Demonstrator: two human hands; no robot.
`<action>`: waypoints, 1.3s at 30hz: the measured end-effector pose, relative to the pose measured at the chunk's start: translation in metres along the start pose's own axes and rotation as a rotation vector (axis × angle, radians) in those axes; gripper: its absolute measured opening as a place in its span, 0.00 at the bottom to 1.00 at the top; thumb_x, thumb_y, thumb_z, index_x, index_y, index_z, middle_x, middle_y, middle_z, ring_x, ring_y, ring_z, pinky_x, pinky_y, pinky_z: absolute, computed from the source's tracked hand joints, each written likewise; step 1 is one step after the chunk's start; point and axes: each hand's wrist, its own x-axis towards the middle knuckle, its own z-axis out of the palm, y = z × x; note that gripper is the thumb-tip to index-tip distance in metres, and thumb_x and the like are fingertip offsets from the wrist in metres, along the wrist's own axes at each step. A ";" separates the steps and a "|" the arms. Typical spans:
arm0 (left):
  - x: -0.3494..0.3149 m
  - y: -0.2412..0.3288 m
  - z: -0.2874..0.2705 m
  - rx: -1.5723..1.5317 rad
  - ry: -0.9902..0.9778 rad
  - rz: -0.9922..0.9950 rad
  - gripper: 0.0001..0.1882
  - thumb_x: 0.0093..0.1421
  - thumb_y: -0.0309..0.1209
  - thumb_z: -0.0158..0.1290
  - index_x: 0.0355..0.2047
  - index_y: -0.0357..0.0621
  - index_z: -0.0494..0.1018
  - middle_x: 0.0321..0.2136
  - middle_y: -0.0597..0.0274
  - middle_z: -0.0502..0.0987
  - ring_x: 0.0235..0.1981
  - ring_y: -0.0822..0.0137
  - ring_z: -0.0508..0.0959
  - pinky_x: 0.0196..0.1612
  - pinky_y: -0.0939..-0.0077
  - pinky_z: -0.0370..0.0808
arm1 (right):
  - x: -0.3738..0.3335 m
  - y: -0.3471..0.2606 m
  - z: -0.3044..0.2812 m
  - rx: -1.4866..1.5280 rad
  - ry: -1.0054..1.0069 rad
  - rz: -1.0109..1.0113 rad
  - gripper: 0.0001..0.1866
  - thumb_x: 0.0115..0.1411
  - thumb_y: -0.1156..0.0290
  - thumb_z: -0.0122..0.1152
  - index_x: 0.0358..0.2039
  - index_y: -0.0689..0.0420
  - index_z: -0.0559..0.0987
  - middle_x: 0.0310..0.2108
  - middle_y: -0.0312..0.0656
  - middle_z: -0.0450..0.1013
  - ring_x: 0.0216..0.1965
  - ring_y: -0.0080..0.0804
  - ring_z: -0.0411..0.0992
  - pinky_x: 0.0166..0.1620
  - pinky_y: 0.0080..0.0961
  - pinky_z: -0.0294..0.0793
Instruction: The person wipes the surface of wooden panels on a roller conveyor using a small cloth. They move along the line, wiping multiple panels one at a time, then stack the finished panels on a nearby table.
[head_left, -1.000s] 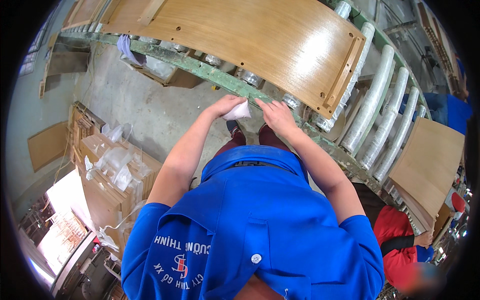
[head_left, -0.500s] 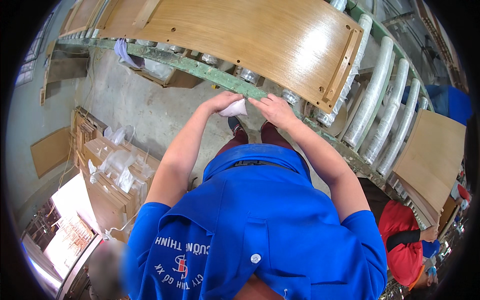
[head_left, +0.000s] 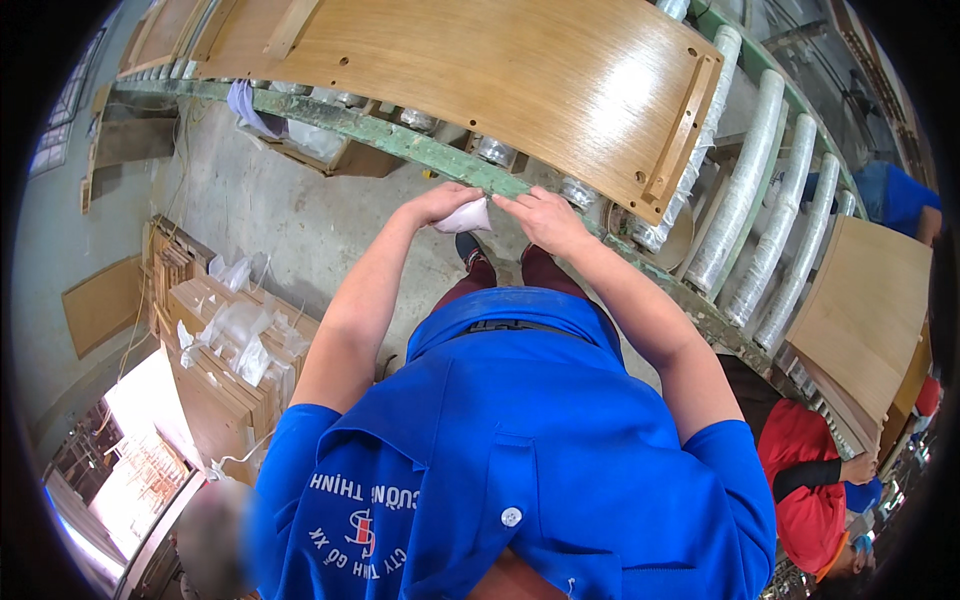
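My left hand [head_left: 440, 203] is closed on a pale pinkish-white cloth-like piece [head_left: 465, 216], which hangs out below the fingers. Its fingertips are against the near edge of a green rail [head_left: 400, 145]. Just to the right, my right hand [head_left: 548, 218] rests at the same rail, thumb and forefinger apart and pointing left; I see nothing held in it. Beyond the rail a large wooden panel [head_left: 500, 70] lies on plastic-wrapped rollers [head_left: 742, 170]. The panel has drilled holes and a wooden strip [head_left: 683, 135] along its right end.
Stacked boards [head_left: 225, 370] with crumpled plastic [head_left: 245, 335] on top stand at left. An open carton [head_left: 350, 160] sits under the rollers. At right, more panels [head_left: 850, 310] lie on the roller line, near a person in red [head_left: 805, 480] and one in blue [head_left: 900, 195].
My hands stay almost still at the rail. The wooden panel looks shifted very slightly left. At far right, the person in blue has moved, and a forearm now shows.
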 end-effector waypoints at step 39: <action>-0.144 -0.015 0.007 -0.633 -0.279 0.392 0.39 0.49 0.40 0.59 0.57 0.44 0.54 0.35 0.55 0.73 0.28 0.65 0.76 0.29 0.71 0.77 | -0.053 -0.049 0.104 1.959 0.627 1.078 0.14 0.56 0.77 0.53 0.42 0.66 0.66 0.35 0.48 0.72 0.35 0.34 0.74 0.33 0.25 0.77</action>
